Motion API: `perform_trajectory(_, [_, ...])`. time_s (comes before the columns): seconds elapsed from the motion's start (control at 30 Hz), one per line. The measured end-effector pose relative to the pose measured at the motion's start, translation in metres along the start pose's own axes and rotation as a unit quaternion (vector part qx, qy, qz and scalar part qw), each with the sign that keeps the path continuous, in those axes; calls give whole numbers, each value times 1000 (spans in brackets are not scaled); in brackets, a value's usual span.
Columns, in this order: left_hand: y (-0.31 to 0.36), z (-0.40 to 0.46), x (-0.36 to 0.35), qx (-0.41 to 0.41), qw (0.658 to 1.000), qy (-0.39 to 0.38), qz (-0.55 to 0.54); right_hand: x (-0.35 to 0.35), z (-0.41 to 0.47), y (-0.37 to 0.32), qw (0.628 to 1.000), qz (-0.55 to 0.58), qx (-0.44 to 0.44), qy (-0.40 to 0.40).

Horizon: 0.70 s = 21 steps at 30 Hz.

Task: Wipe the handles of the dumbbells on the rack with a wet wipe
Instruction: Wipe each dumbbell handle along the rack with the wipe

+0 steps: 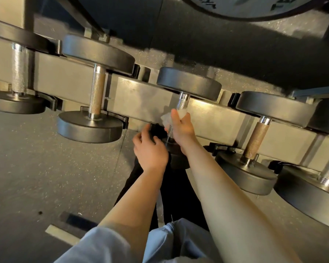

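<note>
a: head view first. where are the dumbbells?

b: in a row on a grey metal rack (152,95) that runs from upper left down to the right. each one lies across the rail, one dark round head on the far side and one on the near side.

a: and the one being worked on?

b: the middle dumbbell (189,83). its knurled steel handle (182,102) shows just below the far head; lower down it is covered.

a: covered by what?

b: the right hand (182,127). its fingers and thumb are curled round the handle with a white wet wipe (166,118) bunched between palm and steel. part of the wipe sticks out to the left of the thumb.

a: the left hand?

b: the left hand (150,149) sits just beside the right one, lower and to the left, on the near head of that same dumbbell. its fingers bend over the dark edge, gripping it.

a: the neighbours?

b: a dumbbell to the left (97,92) has a silvery handle with a brownish tint; one to the right (256,137) has a plainly rusty brown handle. neither hand touches them.

a: anything else?

b: speckled dark floor (36,168), pale blue sleeves pushed up at the bottom, and the curved rim of a weight plate (254,8) at the top edge.
</note>
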State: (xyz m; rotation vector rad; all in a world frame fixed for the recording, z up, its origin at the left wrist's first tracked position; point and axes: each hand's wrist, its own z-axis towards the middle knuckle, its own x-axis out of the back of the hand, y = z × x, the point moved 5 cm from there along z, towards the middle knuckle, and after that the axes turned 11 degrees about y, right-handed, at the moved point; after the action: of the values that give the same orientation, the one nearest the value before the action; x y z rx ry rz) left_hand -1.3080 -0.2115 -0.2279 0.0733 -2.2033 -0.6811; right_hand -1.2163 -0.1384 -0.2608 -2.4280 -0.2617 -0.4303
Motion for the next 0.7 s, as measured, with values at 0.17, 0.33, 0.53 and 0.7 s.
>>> perform_trajectory(0.17, [1, 0, -1, -9, 1000, 21, 7, 22, -14, -1, 986, -113, 112, 40])
perform_trajectory(0.33, [-1, 1, -2, -14, 1000, 20, 9, 39, -18, 5, 991, -40, 67, 111])
perform_trajectory(0.53, [0, 0, -1, -16, 1000, 12, 15, 28, -13, 3, 986, 161, 16, 28])
perform_trajectory(0.7, [1, 1, 1, -19, 1000, 6, 18, 3, -9, -11, 978, -118, 144, 90])
